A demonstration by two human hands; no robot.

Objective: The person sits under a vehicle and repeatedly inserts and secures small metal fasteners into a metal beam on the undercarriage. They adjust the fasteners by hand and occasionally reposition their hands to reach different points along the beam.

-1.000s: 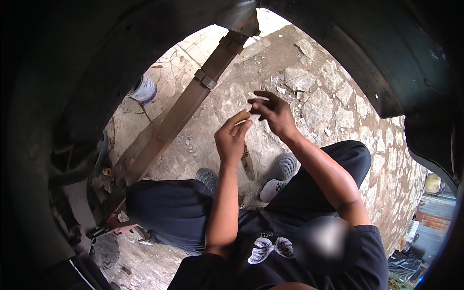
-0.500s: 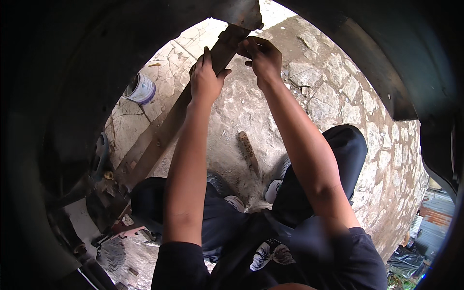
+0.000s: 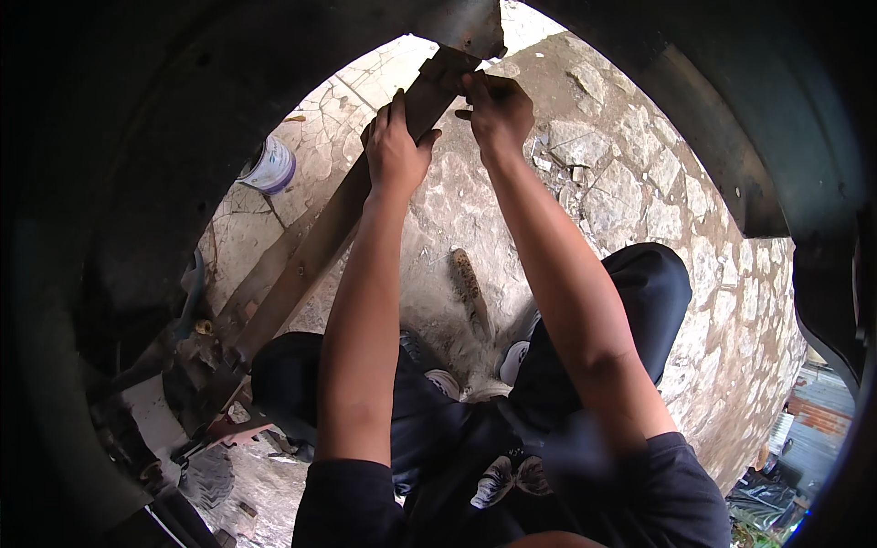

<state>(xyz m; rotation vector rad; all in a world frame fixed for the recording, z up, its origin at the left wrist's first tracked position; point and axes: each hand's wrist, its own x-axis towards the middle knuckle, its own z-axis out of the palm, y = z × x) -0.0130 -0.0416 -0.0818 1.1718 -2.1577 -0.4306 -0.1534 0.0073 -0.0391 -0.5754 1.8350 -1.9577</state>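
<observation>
Rough stony ground down here, with dark curved metal framing everything. So the left hand is holding a long brownish metal beam, spread wide across it, thumb on one side, fingers on the other. The right hand is bunched narrow by the beam's upper end; can't tell what's in its fingertips, if anything. Farther out, a brown stick-like thing lies near the feet, and a white-and-purple bucket sits left of the beam.
</observation>
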